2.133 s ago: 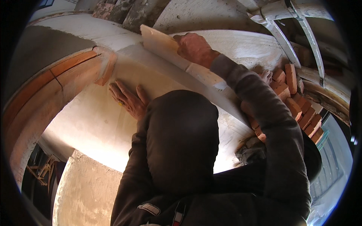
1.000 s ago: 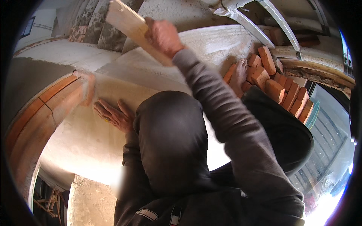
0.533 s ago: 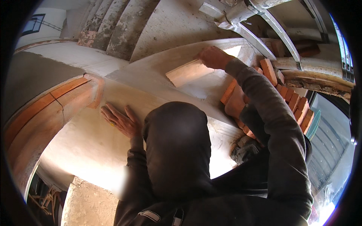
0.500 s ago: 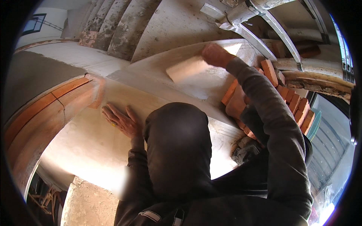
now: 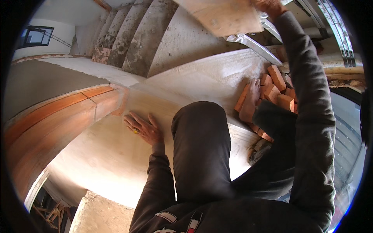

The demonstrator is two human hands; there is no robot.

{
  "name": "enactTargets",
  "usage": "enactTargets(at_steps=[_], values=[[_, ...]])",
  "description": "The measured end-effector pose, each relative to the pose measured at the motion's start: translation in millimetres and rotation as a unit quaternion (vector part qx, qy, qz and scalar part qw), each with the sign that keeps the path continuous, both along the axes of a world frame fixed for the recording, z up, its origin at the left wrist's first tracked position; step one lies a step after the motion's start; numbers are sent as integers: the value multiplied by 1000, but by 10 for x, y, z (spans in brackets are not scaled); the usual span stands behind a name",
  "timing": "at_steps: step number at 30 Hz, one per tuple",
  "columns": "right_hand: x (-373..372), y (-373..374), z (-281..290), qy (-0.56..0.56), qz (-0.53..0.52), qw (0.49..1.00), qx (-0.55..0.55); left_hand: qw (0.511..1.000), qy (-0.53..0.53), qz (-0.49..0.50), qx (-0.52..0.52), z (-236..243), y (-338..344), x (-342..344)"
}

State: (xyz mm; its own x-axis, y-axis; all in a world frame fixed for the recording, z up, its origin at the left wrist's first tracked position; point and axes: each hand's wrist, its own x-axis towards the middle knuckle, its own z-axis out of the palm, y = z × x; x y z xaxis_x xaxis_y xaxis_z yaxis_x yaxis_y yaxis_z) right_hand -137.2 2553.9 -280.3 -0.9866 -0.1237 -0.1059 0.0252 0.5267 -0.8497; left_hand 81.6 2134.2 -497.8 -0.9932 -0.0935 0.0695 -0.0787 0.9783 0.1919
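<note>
Head view: Within 0.5 seconds the right hand (image 5: pixel 268 7), curled on a board (image 5: pixel 221 17), lifted it high, uncovering the pale ledge (image 5: pixel 206 81); the left hand (image 5: pixel 143 129) lay spread, empty, on cream plaster (image 5: pixel 101 151).

No lettering can be read here, folks: just pale and red marks (image 5: pixel 167 216) on the sweatshirt (image 5: pixel 252 213), below the left hand (image 5: pixel 144 129).

Right grip (image 5: pixel 269 7) raised; board (image 5: pixel 223 17) lifted off plaster (image 5: pixel 206 83)
</note>
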Motion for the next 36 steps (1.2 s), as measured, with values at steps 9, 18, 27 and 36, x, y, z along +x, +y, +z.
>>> enactTargets(at_steps=[9, 18, 27, 36], values=[[206, -412, -812, 131, -45, 990, 14, 1000, 1, 1, 9, 12, -34, -13], [-22, -1109, -806, 157, -108, 970, 153, 1000, 19, 4, 7, 19, -221, -1], [53, -1336, -1931, 52, -181, 963, 190, 996, 31, 46, 63, 13, -73, -36], [-296, -966, -2548, 48, -160, 942, 291, 970, 15, 241, 37, -166, -34, -426]])
